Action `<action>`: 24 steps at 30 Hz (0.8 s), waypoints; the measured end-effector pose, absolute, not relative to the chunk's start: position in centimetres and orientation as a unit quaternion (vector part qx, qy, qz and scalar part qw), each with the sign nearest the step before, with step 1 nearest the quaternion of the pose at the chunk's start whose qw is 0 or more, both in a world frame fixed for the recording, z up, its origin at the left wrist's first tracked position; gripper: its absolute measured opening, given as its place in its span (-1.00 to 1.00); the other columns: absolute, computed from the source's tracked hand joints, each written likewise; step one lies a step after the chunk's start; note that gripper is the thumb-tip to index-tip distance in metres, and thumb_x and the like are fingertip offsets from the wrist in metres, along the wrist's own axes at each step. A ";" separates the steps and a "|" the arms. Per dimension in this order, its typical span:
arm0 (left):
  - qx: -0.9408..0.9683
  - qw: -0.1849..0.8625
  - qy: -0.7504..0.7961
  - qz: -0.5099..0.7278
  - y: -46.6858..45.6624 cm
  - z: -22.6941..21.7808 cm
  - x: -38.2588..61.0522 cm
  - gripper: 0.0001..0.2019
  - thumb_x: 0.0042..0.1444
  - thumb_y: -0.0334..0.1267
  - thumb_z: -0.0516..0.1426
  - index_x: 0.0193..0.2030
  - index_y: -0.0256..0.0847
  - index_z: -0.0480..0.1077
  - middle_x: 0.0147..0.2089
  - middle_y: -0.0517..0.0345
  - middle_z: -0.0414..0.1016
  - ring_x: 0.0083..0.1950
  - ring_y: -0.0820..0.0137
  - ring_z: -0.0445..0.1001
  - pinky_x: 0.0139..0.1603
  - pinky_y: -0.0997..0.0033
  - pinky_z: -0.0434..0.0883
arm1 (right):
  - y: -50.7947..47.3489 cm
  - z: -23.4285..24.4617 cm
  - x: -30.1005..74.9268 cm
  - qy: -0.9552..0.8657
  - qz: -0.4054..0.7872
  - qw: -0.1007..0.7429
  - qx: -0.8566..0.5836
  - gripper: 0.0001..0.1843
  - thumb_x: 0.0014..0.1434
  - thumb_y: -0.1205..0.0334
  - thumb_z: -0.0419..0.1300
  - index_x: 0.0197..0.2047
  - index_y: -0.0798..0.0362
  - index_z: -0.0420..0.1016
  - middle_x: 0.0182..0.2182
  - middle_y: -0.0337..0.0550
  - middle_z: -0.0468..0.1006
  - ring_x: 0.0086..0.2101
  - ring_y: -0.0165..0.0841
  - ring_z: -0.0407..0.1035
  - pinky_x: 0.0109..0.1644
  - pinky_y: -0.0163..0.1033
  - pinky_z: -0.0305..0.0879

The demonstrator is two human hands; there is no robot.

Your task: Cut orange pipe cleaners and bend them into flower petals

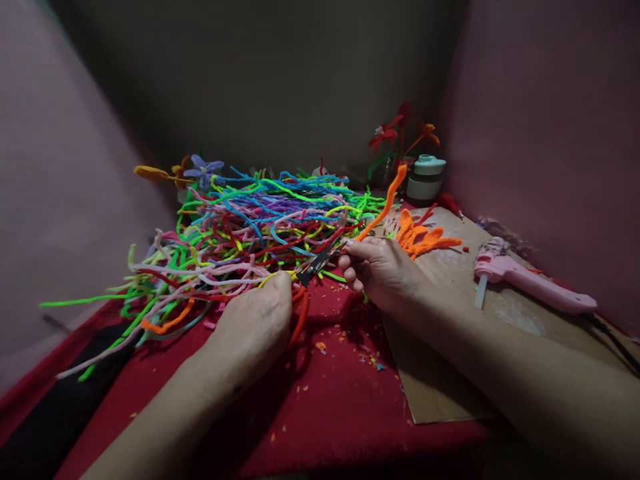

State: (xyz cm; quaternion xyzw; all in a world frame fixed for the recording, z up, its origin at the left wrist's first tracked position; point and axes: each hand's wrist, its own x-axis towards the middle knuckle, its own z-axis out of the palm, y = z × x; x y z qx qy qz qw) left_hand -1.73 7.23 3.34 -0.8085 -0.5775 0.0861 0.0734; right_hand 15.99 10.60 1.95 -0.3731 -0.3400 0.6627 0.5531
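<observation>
While the right hand (387, 270) pinches an orange pipe cleaner (383, 215), the left hand (261, 312) curls around scissors (315, 265), blades between the hands. The pipe cleaner slants upward near a multicoloured heap (260, 217).

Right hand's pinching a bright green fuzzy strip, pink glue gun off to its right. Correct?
Not quite: the fuzzy strip in the right hand is orange, not green, as the head view shows. The pink glue gun is indeed off to its right.
</observation>
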 end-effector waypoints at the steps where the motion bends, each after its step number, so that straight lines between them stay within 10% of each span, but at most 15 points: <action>1: -0.809 0.077 -0.577 0.083 7.2 3.5 -1.7 -0.84 0.13 -0.38 -0.20 -0.26 -0.22 0.15 -0.40 0.05 0.37 -0.44 0.32 0.36 -0.48 0.37 0.10 | 10.6 2.0 16.0 -0.340 0.663 0.555 -0.369 -0.74 0.08 0.34 0.09 -0.62 0.16 0.32 -0.70 -0.23 0.37 -0.73 -0.56 0.20 -0.75 -0.45 0.01; 24: -0.803 0.115 -0.580 0.077 7.1 3.6 -1.5 -0.83 0.15 -0.39 -0.19 -0.26 -0.26 0.18 -0.37 0.02 0.38 -0.44 0.36 0.36 -0.48 0.40 0.14 | 10.4 2.1 16.1 -0.357 0.668 0.538 -0.370 -0.74 0.05 0.31 0.09 -0.64 0.11 0.30 -0.75 -0.26 0.34 -0.75 -0.55 0.15 -0.77 -0.43 -0.04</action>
